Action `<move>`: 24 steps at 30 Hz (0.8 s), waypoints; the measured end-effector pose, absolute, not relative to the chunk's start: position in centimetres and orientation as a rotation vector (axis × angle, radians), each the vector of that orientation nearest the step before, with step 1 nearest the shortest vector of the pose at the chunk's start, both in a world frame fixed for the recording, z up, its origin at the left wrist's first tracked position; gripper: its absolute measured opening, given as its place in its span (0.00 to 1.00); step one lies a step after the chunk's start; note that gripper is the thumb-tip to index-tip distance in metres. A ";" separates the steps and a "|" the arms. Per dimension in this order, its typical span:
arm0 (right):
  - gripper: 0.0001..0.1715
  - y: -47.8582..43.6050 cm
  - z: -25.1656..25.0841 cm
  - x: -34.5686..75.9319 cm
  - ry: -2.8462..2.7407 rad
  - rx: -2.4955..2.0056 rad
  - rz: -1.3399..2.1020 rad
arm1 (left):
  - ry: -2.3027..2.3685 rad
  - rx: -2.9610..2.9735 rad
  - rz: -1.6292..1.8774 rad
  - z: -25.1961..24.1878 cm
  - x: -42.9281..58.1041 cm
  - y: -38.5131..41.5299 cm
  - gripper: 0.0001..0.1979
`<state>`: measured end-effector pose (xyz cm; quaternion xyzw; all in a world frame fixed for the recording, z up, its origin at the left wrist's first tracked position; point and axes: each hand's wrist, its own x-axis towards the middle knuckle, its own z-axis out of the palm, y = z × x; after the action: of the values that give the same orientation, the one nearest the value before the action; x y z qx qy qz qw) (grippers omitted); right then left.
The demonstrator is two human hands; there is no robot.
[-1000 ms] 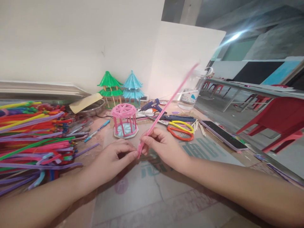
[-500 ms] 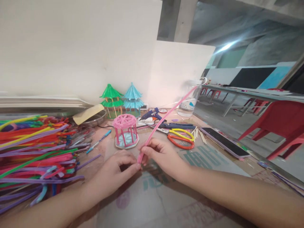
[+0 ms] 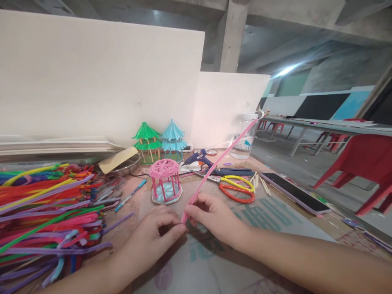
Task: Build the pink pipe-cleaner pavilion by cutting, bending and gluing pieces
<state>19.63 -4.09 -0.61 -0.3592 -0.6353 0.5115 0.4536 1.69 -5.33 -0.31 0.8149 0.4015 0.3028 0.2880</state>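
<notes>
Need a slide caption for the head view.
Left hand and right hand pinch a pink strip in front of a pillared pink model.

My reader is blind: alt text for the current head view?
A left hand and right hand hold a pink pipe cleaner near its lower end. Beyond them stand a pink frame, green pagoda and blue pagoda, with pipe cleaners heaped left, scissors right.

1. I'm in what looks like a craft workshop.
2. My table (image 3: 130, 204) carries a pile of pipe cleaners (image 3: 55, 192), a glue gun (image 3: 199, 157) and scissors (image 3: 221, 179).
3. Small pavilions (image 3: 147, 132), green, blue and pink, stand in front of me.
4. The pillar (image 3: 234, 38) and beams (image 3: 284, 24) beyond look like bare concrete; to my right are a long table (image 3: 300, 121) and red chairs (image 3: 364, 163).
</notes>
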 end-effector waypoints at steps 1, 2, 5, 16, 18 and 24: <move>0.17 -4.0 -0.6 19.7 -1.574 -0.885 1.241 | 1.074 2.182 0.809 -0.3 1.7 -5.3 0.14; 0.17 -3.9 -0.6 19.8 -1.579 -0.886 1.221 | 1.075 2.186 0.810 -0.3 1.7 -5.4 0.13; 0.19 -3.6 -0.7 19.9 -1.583 -0.884 1.212 | 1.070 2.172 0.843 -0.2 1.6 -5.4 0.11; 0.18 -4.0 -0.7 19.8 -1.603 -0.854 1.258 | 1.250 1.991 1.048 -0.6 1.3 -5.6 0.12; 0.17 -4.1 -0.6 19.8 -1.626 -0.865 1.239 | 1.204 2.033 1.022 -0.5 1.4 -5.5 0.12; 0.12 -4.3 -0.9 19.6 -1.675 -0.928 1.194 | 1.065 2.217 0.852 0.1 1.6 -5.5 0.16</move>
<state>19.65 -4.35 -0.94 -0.3718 -0.6708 0.4781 0.4281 1.63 -5.48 0.06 0.8211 0.3943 0.3154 0.2662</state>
